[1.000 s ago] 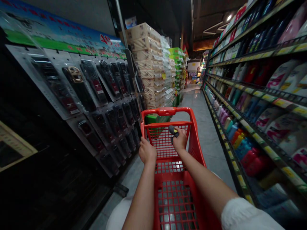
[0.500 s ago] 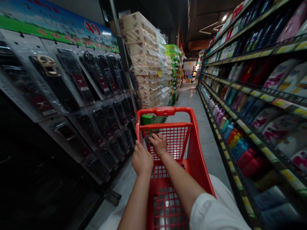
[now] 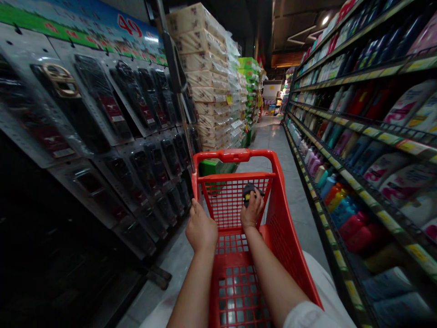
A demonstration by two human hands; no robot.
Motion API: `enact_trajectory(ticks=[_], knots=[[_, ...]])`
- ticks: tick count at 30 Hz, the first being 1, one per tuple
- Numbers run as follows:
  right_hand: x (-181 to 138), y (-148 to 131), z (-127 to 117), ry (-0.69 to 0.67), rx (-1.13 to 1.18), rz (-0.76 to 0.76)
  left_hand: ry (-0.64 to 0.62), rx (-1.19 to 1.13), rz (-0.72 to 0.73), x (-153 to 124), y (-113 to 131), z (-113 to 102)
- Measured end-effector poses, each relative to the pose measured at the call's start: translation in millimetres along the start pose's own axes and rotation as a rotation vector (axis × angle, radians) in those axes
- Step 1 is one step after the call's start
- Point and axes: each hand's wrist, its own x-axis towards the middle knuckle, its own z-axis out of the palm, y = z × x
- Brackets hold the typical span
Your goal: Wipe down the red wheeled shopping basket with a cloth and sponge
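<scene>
A red plastic shopping basket [image 3: 235, 259] with grid walls and a raised front handle sits right before me. My left hand [image 3: 202, 228] is closed around its left rim. Inside, against the far grid wall, my right hand [image 3: 253, 210] grips a dark grey, cloth-like bundle [image 3: 250, 187] with a yellow patch. My fingers cover part of the bundle, so its exact kind is unclear. In the part of the basket I can see, the grid floor shows through to the tiles.
Packaged belts [image 3: 99, 95] hang on a display at left. A metal pole [image 3: 186, 123] stands close to the basket's left front corner. Beyond are stacked wrapped packs [image 3: 208, 82] and green cartons [image 3: 247, 86]. Bottle-filled shelves [image 3: 341, 132] line the right; a tiled aisle [image 3: 273, 141] runs ahead.
My right hand has moved rightward across the basket's far wall with the dark grey bundle, whose yellow patch now shows. My left hand stays on the left rim. The view has shifted slightly.
</scene>
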Motion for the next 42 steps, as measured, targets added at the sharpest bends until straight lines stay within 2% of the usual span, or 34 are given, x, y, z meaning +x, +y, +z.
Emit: enact_trajectory(ticks=[2, 4, 8, 11, 13, 14, 19, 22, 25, 28, 30, 32, 37, 39, 42], knots=[[-11.5, 11.7, 1.2, -0.059, -0.007, -0.015, -0.004, 0.002, -0.002, 0.7, 0.6, -1.0], [-18.2, 20.5, 0.1, -0.062, 0.027, 0.062, -0.004, -0.004, 0.002, 1.2, 1.1, -1.2], [-8.4, 17.5, -6.3, 0.091, 0.160, 0.317, -0.010, -0.031, 0.015, -0.1, 0.5, -1.0], [9.0, -1.1, -12.9, 0.214, 0.153, 0.333, -0.012, -0.051, 0.014, -2.4, -0.6, -1.5], [14.7, -19.5, -13.0, 0.238, 0.152, 0.259, -0.016, -0.070, 0.005, -3.4, -1.3, -1.8], [14.5, -30.2, -10.7, 0.208, 0.159, 0.196, -0.018, -0.081, -0.001, -3.5, -1.7, -1.8], [-1.6, -80.4, 17.0, -0.171, 0.110, -0.308, -0.017, -0.141, -0.021, -2.1, -4.7, 0.6], [-4.8, -83.7, 30.7, -0.284, 0.000, -0.484, -0.018, -0.149, -0.017, -1.7, -6.7, 1.6], [-6.5, -58.7, 32.8, -0.381, -0.074, -0.568, -0.041, -0.136, -0.011, -1.0, -6.8, 1.3], [-13.2, -27.5, 24.4, -0.520, -0.121, -0.661, -0.050, -0.137, -0.007, 0.3, -5.5, 1.6], [-15.1, -19.9, 16.4, -0.577, -0.149, -0.684, -0.037, -0.142, -0.003, 0.9, -4.7, 2.3], [-9.3, -29.2, 9.5, -0.549, -0.155, -0.665, -0.026, -0.140, 0.002, 0.8, -4.4, 2.9], [25.8, -79.0, 4.3, -0.330, -0.090, -0.656, -0.016, -0.095, 0.007, -1.4, -6.0, 2.2], [28.2, -79.6, 6.5, -0.351, -0.095, -0.693, -0.011, -0.080, 0.004, -1.7, -6.9, 1.6], [10.0, -56.0, 10.3, -0.465, -0.149, -0.721, -0.004, -0.083, 0.008, -1.0, -6.9, 1.7]])
